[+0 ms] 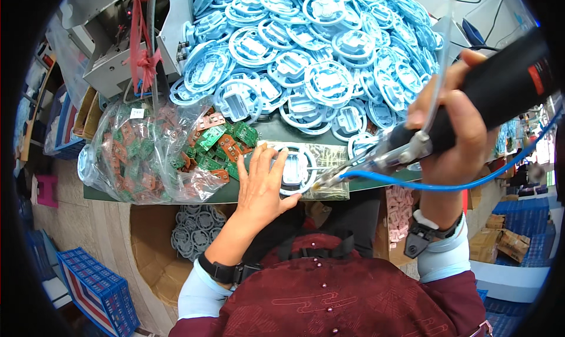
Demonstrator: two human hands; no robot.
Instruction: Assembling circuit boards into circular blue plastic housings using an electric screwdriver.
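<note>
Pale-blue round plastic part [294, 170], on a yellowish glossy rectangular pad [333, 156]; left hand [263, 183], fingers spread, thumb and forefinger holding its left rim; right hand [459, 134], clamped round a black cylindrical power tool [503, 81], metal tip [318, 168] at the part's right side, contact cannot be told; beyond, heap of similar pale-blue parts [328, 83]; left, clear plastic bag [138, 140] of green and brown circuit boards [212, 138]

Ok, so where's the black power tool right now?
In the head view, the black power tool is on the right side, gripped in the right hand, its tip close to the light-blue plastic part the left hand touches.
</note>
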